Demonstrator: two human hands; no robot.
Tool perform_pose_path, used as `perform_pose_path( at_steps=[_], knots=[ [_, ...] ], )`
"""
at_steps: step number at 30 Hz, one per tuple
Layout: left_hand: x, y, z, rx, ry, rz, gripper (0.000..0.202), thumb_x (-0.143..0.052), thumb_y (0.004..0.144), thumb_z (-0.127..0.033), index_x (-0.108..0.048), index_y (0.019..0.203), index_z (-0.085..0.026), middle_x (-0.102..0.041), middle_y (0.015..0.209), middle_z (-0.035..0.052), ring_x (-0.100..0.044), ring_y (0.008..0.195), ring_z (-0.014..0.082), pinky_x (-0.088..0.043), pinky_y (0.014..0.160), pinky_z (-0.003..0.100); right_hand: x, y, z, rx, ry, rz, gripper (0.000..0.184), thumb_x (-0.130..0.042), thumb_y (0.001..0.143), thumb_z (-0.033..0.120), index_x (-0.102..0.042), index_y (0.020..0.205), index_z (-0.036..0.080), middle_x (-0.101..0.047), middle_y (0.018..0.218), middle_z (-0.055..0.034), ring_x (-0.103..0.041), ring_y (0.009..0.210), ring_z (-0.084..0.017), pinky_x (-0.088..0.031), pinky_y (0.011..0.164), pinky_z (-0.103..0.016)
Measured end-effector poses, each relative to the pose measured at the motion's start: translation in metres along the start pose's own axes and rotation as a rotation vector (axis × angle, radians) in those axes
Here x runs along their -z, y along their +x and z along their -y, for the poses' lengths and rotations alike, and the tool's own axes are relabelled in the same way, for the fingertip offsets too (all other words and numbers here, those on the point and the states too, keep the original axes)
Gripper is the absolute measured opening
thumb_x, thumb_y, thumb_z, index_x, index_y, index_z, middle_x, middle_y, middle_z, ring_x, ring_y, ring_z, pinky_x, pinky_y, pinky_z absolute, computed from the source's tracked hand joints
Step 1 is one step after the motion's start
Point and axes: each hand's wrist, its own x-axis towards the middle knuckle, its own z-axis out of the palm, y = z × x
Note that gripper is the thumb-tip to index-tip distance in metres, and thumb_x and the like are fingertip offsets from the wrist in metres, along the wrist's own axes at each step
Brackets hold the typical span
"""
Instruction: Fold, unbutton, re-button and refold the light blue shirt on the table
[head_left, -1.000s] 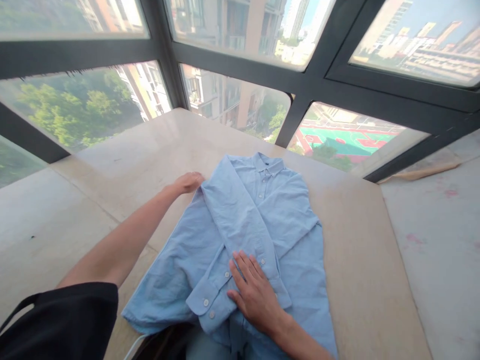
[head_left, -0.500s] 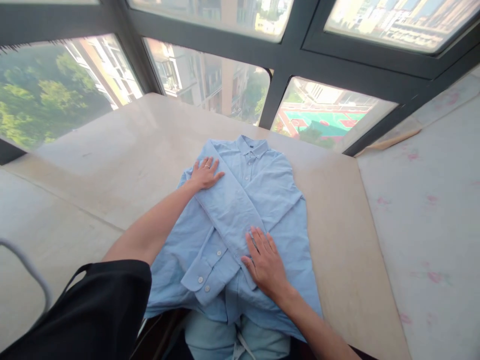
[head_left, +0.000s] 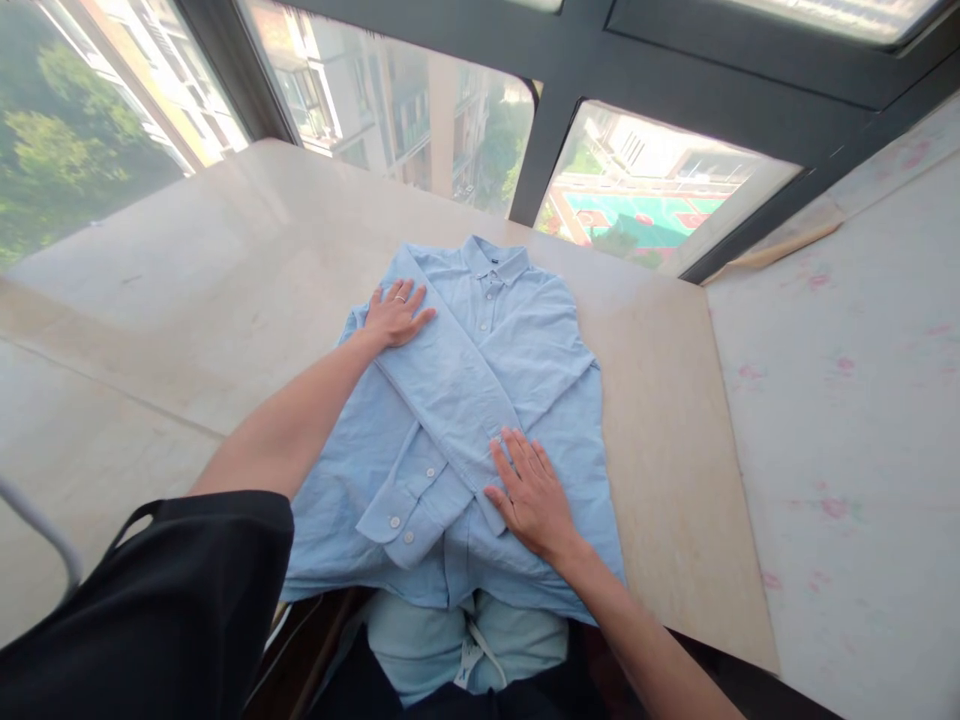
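A light blue button-up shirt [head_left: 480,390] lies face up on the pale tabletop [head_left: 675,430], its collar toward the window. Both sleeves are folded across the front, one crossing over the other, with a buttoned cuff [head_left: 401,520] at the lower left. My left hand [head_left: 397,315], a ring on one finger, rests flat with spread fingers on the sleeve near the shoulder at the left. Lower down, my right hand [head_left: 531,490] lies flat over the end of the upper sleeve, its cuff partly hidden beneath the palm.
Dark-framed windows [head_left: 570,60] border the far side. A wall with faded floral paper [head_left: 840,430] stands along the right. A grey cable or tube [head_left: 45,530] curves at the left edge. The shirt hem reaches the near table edge, above my light blue trousers [head_left: 420,650].
The view has tilted down a little, so the shirt and table appear higher. Both hands stay at about the same places on the shirt.
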Motion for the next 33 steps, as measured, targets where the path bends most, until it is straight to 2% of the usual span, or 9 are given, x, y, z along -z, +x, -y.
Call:
perform_pose_path(
  at_steps=[16,19,22,25,28,30,33],
  knots=[
    [-0.002,0.060,0.005,-0.052,-0.009,-0.018,0.073,-0.016,0.096,-0.061,-0.023,0.156,-0.021,-0.018,0.164,0.0112,-0.011,0.151,0.0287,-0.005,0.119,0.054,0.000,0.037,-0.023,-0.018,-0.031,-0.021,0.059,-0.038,0.101,0.045,-0.034,0.152,0.014,-0.027,0.160,-0.0142,-0.019,0.150,-0.028,-0.022,0.119,-0.050],
    [-0.003,0.066,0.005,-0.065,-0.021,-0.067,0.065,-0.018,0.099,-0.054,-0.030,0.154,-0.021,-0.023,0.162,0.0115,-0.016,0.150,0.0292,-0.009,0.118,0.055,0.000,0.039,-0.023,-0.035,-0.025,-0.022,0.059,-0.037,0.101,0.045,-0.035,0.152,0.015,-0.027,0.160,-0.0144,-0.020,0.149,-0.028,-0.022,0.119,-0.050],
    [-0.003,0.068,0.005,-0.070,-0.046,-0.164,0.059,-0.015,0.101,-0.044,-0.047,0.143,-0.017,-0.040,0.154,0.0140,-0.028,0.146,0.0287,-0.017,0.116,0.051,0.000,0.039,-0.022,-0.043,-0.017,-0.025,0.059,-0.037,0.101,0.046,-0.035,0.152,0.015,-0.027,0.160,-0.0145,-0.021,0.149,-0.029,-0.021,0.119,-0.050],
    [-0.001,0.062,0.004,-0.061,-0.059,-0.244,0.060,-0.014,0.102,-0.036,-0.062,0.121,-0.005,-0.057,0.133,0.0204,-0.045,0.132,0.0294,-0.025,0.111,0.048,-0.001,0.040,-0.021,-0.043,0.001,-0.035,0.059,-0.038,0.101,0.046,-0.037,0.151,0.014,-0.028,0.160,-0.0151,-0.023,0.148,-0.029,-0.021,0.119,-0.051],
    [0.003,0.046,-0.006,-0.073,-0.042,-0.276,0.051,-0.024,0.100,-0.032,-0.065,0.112,-0.005,-0.058,0.130,0.0222,-0.049,0.126,0.0304,-0.029,0.107,0.049,-0.002,0.041,-0.024,-0.042,0.071,-0.059,0.058,-0.039,0.101,0.045,-0.039,0.150,0.014,-0.031,0.158,-0.0158,-0.024,0.148,-0.029,-0.023,0.119,-0.052],
    [0.007,0.028,-0.025,-0.112,-0.051,-0.307,0.042,-0.032,0.097,-0.028,-0.066,0.114,-0.010,-0.051,0.141,0.0199,-0.044,0.132,0.0308,-0.030,0.107,0.049,-0.002,0.041,-0.027,-0.030,0.181,-0.108,0.055,-0.039,0.101,0.044,-0.044,0.147,0.014,-0.035,0.156,-0.0153,-0.026,0.148,-0.028,-0.025,0.119,-0.050],
    [0.011,-0.009,-0.075,-0.196,-0.123,-0.329,0.036,-0.040,0.095,-0.028,-0.064,0.120,-0.016,-0.045,0.148,0.0165,-0.038,0.137,0.0304,-0.033,0.107,0.049,-0.001,0.038,-0.033,-0.053,0.430,-0.246,0.047,-0.038,0.102,0.040,-0.053,0.140,0.016,-0.047,0.150,-0.0134,-0.036,0.144,-0.024,-0.033,0.117,-0.046]
  ],
)
